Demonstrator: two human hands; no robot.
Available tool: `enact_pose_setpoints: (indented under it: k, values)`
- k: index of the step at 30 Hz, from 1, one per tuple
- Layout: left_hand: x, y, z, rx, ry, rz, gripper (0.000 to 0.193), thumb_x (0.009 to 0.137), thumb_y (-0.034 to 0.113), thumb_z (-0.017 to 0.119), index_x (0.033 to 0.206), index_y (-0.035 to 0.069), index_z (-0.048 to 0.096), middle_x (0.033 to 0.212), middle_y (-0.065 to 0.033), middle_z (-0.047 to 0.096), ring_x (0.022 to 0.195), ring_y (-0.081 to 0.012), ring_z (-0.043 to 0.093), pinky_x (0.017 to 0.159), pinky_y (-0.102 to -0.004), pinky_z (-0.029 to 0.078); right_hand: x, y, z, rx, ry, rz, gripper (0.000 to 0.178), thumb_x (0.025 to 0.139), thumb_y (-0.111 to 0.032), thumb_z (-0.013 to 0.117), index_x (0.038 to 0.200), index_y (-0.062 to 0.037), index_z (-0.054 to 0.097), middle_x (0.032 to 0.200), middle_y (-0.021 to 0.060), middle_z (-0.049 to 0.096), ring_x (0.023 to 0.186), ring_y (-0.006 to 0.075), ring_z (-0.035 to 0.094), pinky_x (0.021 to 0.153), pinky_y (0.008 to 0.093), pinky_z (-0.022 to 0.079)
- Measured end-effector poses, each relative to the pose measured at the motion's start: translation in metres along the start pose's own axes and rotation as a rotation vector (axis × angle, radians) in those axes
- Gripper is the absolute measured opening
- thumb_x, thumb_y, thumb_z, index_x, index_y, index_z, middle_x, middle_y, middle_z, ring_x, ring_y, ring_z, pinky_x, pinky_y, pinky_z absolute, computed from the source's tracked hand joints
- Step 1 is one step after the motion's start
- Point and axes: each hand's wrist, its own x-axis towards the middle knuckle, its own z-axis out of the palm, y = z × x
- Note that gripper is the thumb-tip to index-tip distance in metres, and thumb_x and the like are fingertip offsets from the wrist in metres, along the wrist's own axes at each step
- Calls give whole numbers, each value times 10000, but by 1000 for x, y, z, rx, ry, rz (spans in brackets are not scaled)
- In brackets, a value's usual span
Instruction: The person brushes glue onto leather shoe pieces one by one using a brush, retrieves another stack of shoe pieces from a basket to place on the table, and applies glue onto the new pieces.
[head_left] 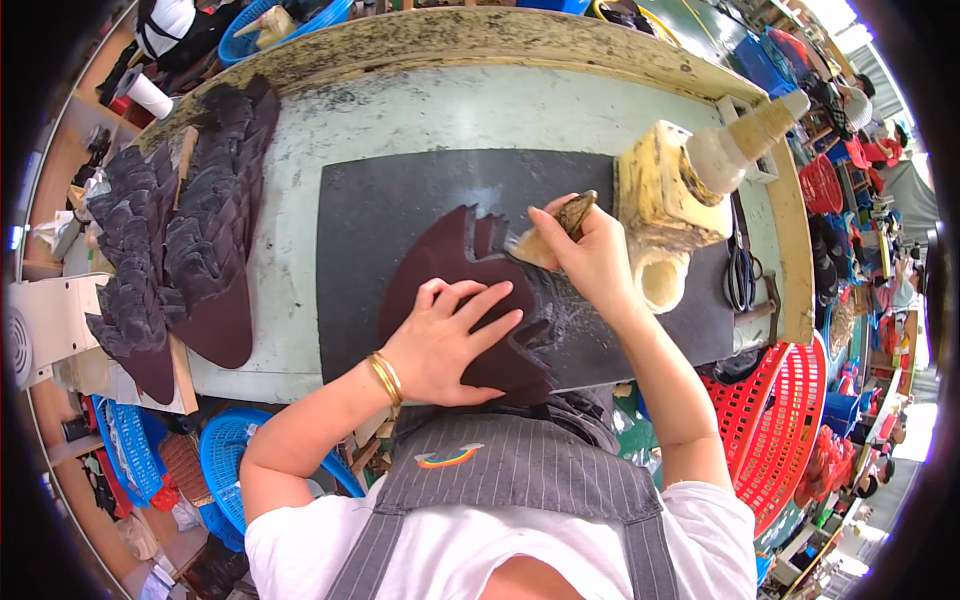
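Observation:
A dark maroon shoe-upper piece [430, 265], apparently leather, with a notched, greyish edge, lies on a black mat [355, 200] in front of me. My left hand [445, 340] rests on it, fingers spread and holding nothing. In my right hand [590, 250] is a brush, its stained handle [576, 212] sticking up past the fingers. The pale brush head touches or hovers just over the notched edge; I cannot tell which. Right beside that hand stands a yellowed, crusted plastic container [655, 175] with a cone-shaped top [745, 145] and a round opening low in front.
Overlapping maroon pieces [220, 325] lie in rows at the table's left. Scissors [739, 270] and a hammer-like tool [766, 305] are by the right edge. A worn wooden rail [420, 45] borders the far side. Blue baskets [225, 450] and a red basket [760, 430] flank me.

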Motion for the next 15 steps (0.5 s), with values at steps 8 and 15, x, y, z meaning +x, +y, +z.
enact_pose_setpoints:
  k: [8,15]
  values:
    - [-6,-7,3,-51,51,-10,806,624,501,788,1299,123,564,1446,-131,428,1201,-324,434,949,-492,321,30,5,8,-129,-61,5,244,863,-209,700,819,22,637,643,69,655,565,108,610,520,293,477]
    - [-8,-8,1,-69,72,-7,757,610,496,791,1243,122,612,1398,-127,483,1186,-318,458,956,-488,328,26,8,4,78,-196,31,184,842,-150,662,789,20,617,649,24,616,557,77,542,515,258,446]
